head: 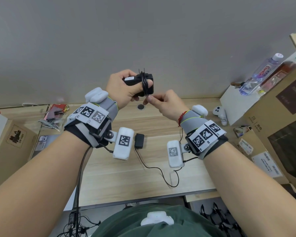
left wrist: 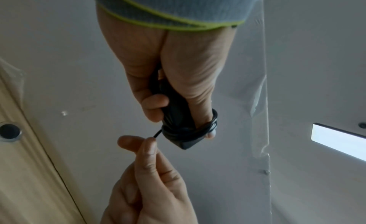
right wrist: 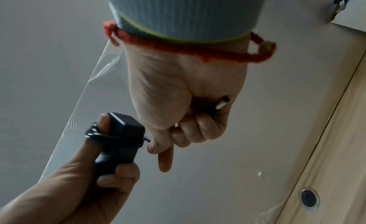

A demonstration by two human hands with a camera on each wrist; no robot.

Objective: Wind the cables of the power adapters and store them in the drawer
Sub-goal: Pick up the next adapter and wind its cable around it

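Observation:
My left hand (head: 123,88) is raised before the wall and grips a black power adapter (head: 133,82). Its thin cable (head: 144,84) is wound in several turns round the body and over my left thumb (right wrist: 103,122). Just to the right, my right hand (head: 161,103) pinches the short free end of that cable (left wrist: 157,134) between thumb and forefinger. The metal barrel plug (right wrist: 222,103) sticks out of the right palm. A second black adapter (head: 139,140) lies on the wooden desk (head: 109,177), its cable (head: 161,170) trailing loose towards the front edge. I see no drawer for certain.
Cardboard boxes stand at the left (head: 10,147) and right (head: 280,125) of the desk. A water bottle (head: 261,74) lies on a white box, with a white controller (head: 220,113) beside it. A round grommet (head: 141,107) sits at the desk's back. Several black items (head: 220,218) lie below the front edge.

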